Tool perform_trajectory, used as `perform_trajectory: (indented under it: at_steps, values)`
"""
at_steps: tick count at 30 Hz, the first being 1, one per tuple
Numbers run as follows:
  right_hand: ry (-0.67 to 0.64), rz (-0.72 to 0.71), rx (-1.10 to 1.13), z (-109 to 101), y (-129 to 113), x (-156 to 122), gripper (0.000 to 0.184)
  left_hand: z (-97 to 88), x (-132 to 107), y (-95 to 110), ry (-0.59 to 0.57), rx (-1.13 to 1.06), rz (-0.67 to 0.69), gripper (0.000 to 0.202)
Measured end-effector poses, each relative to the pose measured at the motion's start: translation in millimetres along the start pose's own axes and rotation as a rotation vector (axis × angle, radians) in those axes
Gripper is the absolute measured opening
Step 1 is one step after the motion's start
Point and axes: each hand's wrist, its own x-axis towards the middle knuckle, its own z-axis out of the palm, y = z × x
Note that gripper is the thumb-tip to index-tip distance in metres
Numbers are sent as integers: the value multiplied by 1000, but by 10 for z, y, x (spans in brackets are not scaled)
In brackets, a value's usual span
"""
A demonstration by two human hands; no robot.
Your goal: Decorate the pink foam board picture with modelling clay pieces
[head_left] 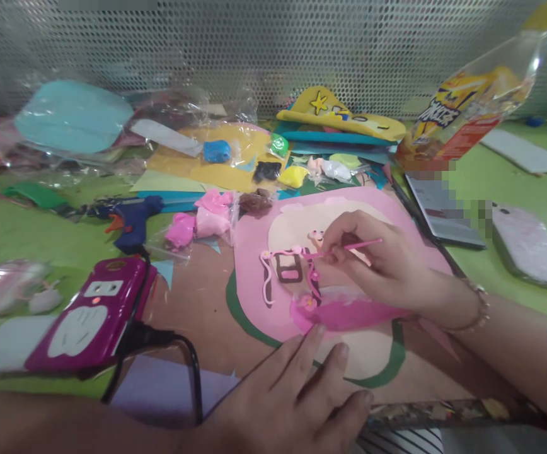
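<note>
My right hand [372, 258] pinches a thin pink stick-like tool [368, 243] over a pink and cream paper craft [249, 252]. The tool's tip is near a raised pink curtain-like trim with small flowers beside a brown window frame [279, 270]. A bright pink patch [349, 314] lies just below that hand. My left hand [302, 391] lies with its fingers spread at the craft's lower edge, its fingertips close to the pink patch. Dark green paper [387, 369] shows from under the craft.
Left of the craft are a magenta power socket box [126, 302] with a black cable and a blue glue gun [134, 217]. Bagged clay lumps [214, 214] sit behind. A bottle [472, 107], a dark phone [443, 211] and a pale phone case [533, 246] are right.
</note>
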Motion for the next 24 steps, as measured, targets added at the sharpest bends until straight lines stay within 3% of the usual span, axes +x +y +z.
perform_trajectory:
  at_steps: [24]
  values:
    - [8,-44,-19,0,-6,-3,19,21,-8,0,3,8,6,44]
